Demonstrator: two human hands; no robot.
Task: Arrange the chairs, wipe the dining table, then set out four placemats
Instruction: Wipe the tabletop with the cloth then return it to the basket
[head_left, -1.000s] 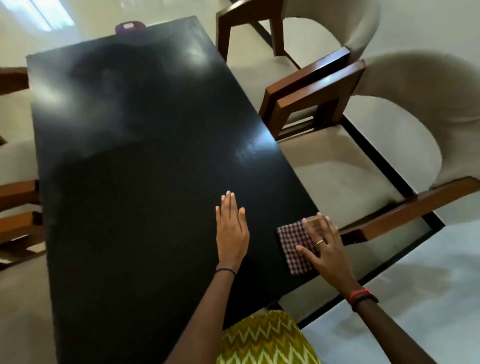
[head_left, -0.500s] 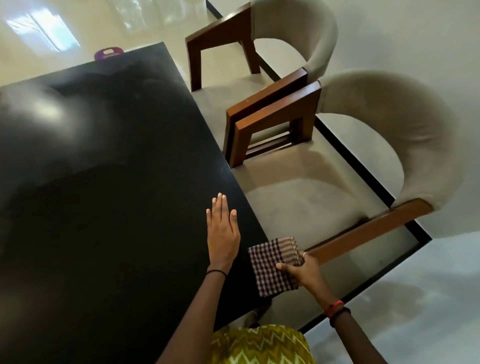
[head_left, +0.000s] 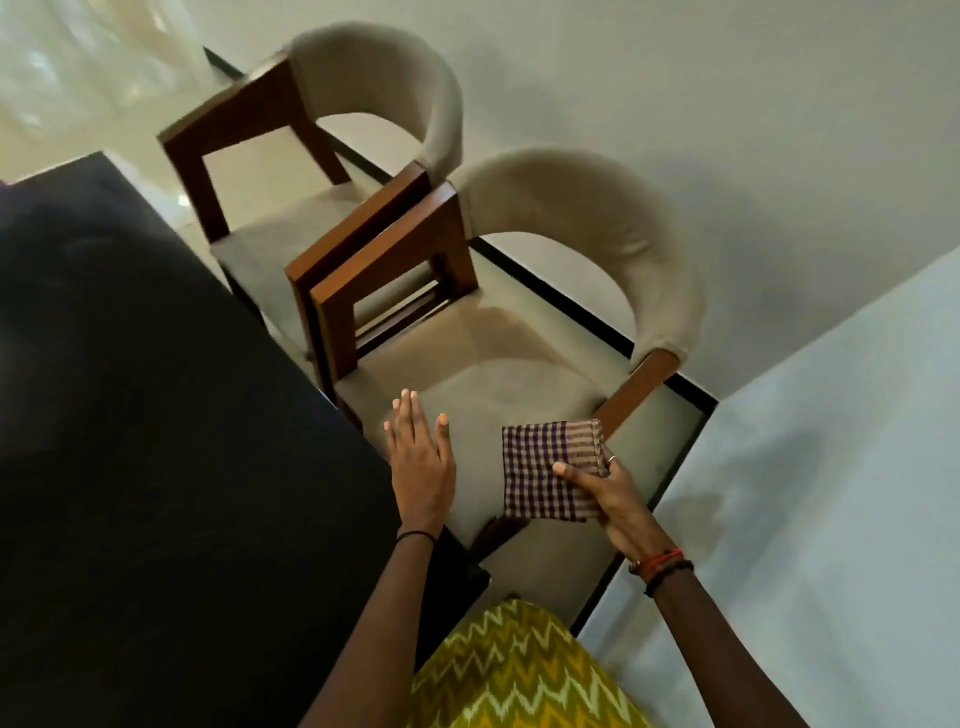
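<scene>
Right hand grips a folded checked cloth, thumb laid across the top of the fabric and the other fingers curled out of sight beneath it; a thin ring shows on one finger, and red and dark bands circle the wrist. This cloth hangs over the front of the near chair, above its seat and just beside the wooden post of the armrest on the side away from the tabletop. Left hand is flat and wide, fingers straight and close together, palm down, held over the seat's front corner on the tabletop side of the near chair, where the seat meets the dark edge; whether the palm touches anything I cannot tell. A slim black band sits on that wrist. The black tabletop runs along the near chair's open front, with the seat tucked partly under its edge. The far chair, of the same brown wood and curved beige back, stands just beside the near chair, their armrests side by side and very close; contact cannot be judged. A black stripe in the floor passes under the near chair's curved back, with a pale wall beyond. Nearer the camera than the near chair's seat shows a yellow zigzag garment.
</scene>
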